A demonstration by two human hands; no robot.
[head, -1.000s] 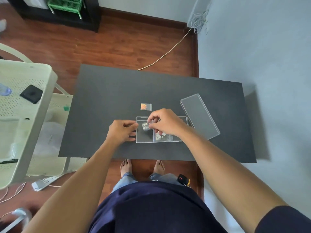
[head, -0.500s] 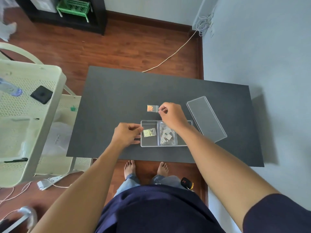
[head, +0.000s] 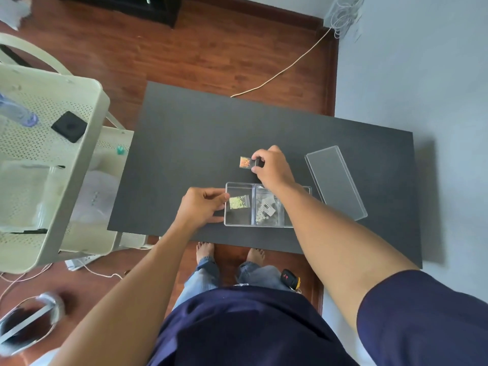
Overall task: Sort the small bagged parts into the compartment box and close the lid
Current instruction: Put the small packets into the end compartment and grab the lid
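Observation:
A clear compartment box [head: 226,222] sits near the front edge of the dark table [head: 184,143]. Its left compartment holds a bag of pale green parts [head: 239,202]; the middle one holds a bag of white parts with a barcode label [head: 266,208]. My left hand [head: 202,206] grips the box's left wall. Just behind the box, my right hand [head: 272,166] pinches the right edge of a small bag of orange parts [head: 244,163], which looks level with the table. The clear lid [head: 335,180] lies flat to the right of the box.
A cream perforated cart [head: 52,159] stands left of the table with a black square item [head: 69,126] and a bottle [head: 15,112] on it. A grey wall rises on the right. A cable [head: 280,72] runs over the wooden floor behind the table.
My right hand left the green bag in the left compartment, moved back beyond the box and closed its fingers on the orange bag. My left hand stayed on the box.

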